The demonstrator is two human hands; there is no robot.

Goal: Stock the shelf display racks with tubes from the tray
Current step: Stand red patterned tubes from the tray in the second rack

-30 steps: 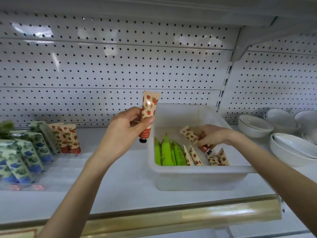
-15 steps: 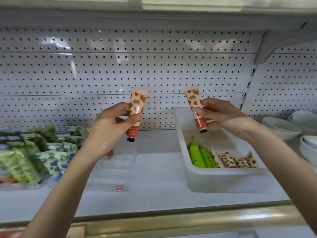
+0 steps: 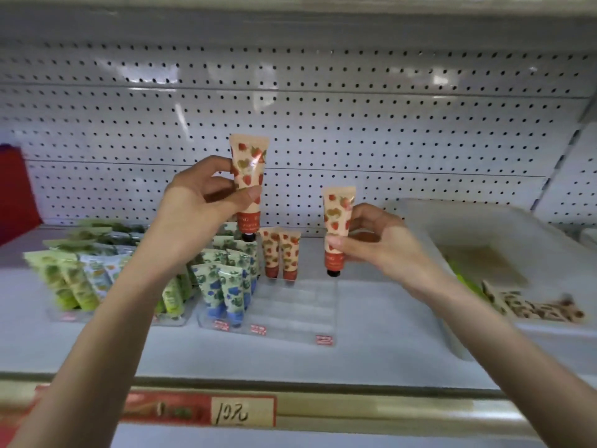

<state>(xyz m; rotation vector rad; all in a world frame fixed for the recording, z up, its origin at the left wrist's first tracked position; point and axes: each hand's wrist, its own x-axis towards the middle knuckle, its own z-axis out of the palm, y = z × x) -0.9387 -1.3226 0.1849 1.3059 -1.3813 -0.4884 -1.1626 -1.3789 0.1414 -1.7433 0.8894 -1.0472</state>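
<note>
My left hand (image 3: 200, 202) pinches a strawberry tube (image 3: 248, 176) around its lower half. The thumb lies across the front and the fingers curl behind, so the flat crimped end points up and the dark cap points down. It hangs in the air above the back of the clear rack (image 3: 300, 312), with its cap just over the rearmost blue-flower tubes (image 3: 226, 282) and close to the two standing tubes (image 3: 281, 253) of the same strawberry print. Those two stand cap down in the back row of the rack, touching each other. My right hand (image 3: 378, 240) is clamped on a second tube (image 3: 337, 221) of the same kind, the thumb pressing its red lower part from the front and the fingers bent round the far side. This one is also upright and cap down. It sits lower than the first, just to the right of the standing pair and over the rack's back right corner, and I cannot tell whether the cap touches the rack. The rest of that rack's slots in front show only clear plastic and small red labels. Further left, green tubes (image 3: 74, 282) fill other racks. The white tray (image 3: 484, 227) sits on the shelf (image 3: 371, 347) to the right of my right wrist, blurred, with more spotted tubes (image 3: 533, 308) lying flat in it. White pegboard (image 3: 323, 108) runs along the back.
</note>
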